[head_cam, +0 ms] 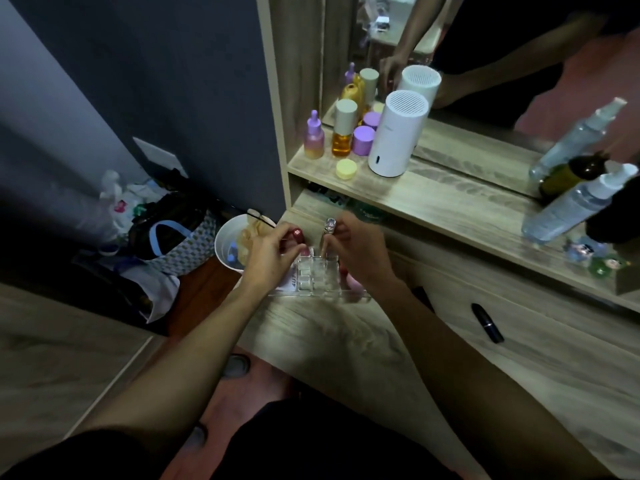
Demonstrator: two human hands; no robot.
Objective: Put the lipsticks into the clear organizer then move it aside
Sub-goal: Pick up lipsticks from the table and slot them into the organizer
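Note:
The clear organizer stands on the wooden desk near its left corner, with a grid of small compartments. My left hand holds a dark red lipstick just above the organizer's back left corner. My right hand grips a clear, silvery-capped lipstick upright over the back row. Pink and red tubes show under my right hand at the organizer's right side. A black lipstick lies loose on the desk far to the right.
The shelf behind carries purple and amber bottles, a yellow jar, a white cylinder and spray bottles on the right. A white bin and bags sit on the floor left of the desk. A mirror rises behind.

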